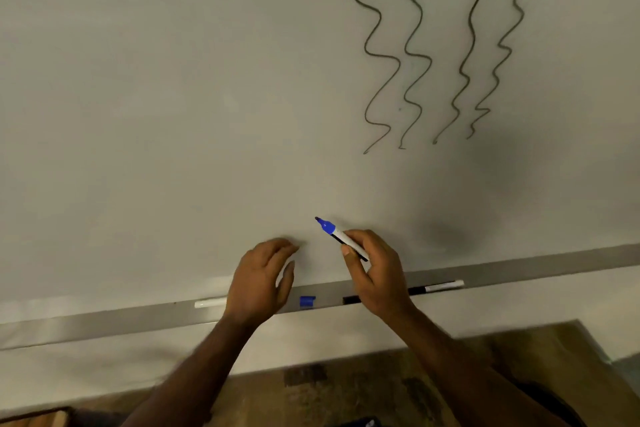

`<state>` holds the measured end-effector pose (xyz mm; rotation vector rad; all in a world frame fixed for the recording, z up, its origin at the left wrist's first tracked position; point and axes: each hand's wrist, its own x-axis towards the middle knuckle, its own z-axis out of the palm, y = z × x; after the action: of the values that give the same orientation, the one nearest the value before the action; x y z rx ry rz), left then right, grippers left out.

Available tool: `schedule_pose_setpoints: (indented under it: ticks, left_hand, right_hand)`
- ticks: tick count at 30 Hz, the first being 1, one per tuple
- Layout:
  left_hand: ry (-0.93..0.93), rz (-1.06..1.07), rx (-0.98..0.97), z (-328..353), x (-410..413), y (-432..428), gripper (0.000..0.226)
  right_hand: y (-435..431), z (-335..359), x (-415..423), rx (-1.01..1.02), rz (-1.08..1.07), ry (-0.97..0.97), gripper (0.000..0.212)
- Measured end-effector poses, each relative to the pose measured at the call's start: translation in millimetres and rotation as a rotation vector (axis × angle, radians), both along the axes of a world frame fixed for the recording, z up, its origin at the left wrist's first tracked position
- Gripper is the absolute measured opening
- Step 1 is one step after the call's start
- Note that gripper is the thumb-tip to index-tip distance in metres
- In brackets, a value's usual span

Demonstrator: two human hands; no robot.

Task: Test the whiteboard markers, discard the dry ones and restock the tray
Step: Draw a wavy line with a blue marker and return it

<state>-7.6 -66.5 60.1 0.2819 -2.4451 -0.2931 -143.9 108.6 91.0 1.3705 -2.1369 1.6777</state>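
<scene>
The smooth, matte whiteboard [173, 97] fills most of the view, with four thin, dark wavy lines [415, 55] at its upper right and a flat grey tray [554, 265] running along its lower edge. In front of the tray, the left hand [258, 279] holds nothing, its fingers loosely curved and close together, while the right hand [377, 274] pinches the white barrel of an uncapped blue marker [341, 237] between thumb and fingers, tapered tip pointing up-left near the board. On the tray lie a slim black-and-white marker [438, 287], a white marker [209, 303] and a short blue cap [307, 301].
</scene>
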Motion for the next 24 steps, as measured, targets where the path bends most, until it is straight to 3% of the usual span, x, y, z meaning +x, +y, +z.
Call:
schedule_pose_setpoints:
  ticks: [4, 10, 18, 24]
  left_hand:
    - [0.258, 0.036, -0.145, 63.4, -9.1, -5.8, 0.030]
    - [0.428, 0.136, -0.374, 142.4, -13.6, -19.1, 0.032]
    - [0.525, 0.247, -0.494, 226.3, -21.4, -48.8, 0.047]
    - [0.521, 0.289, -0.491, 245.5, -32.6, -50.0, 0.054]
  right_hand:
    - [-14.5, 48.2, 3.7, -0.170, -0.010, 0.011, 0.024]
    - [-35.3, 114.0, 3.9, -0.307, -0.003, 0.217, 0.019]
    - [-57.2, 205.6, -13.5, -0.357, -0.105, 0.458, 0.038]
    - [-61.1, 234.2, -22.0, -0.385, -0.167, 0.494, 0.040]
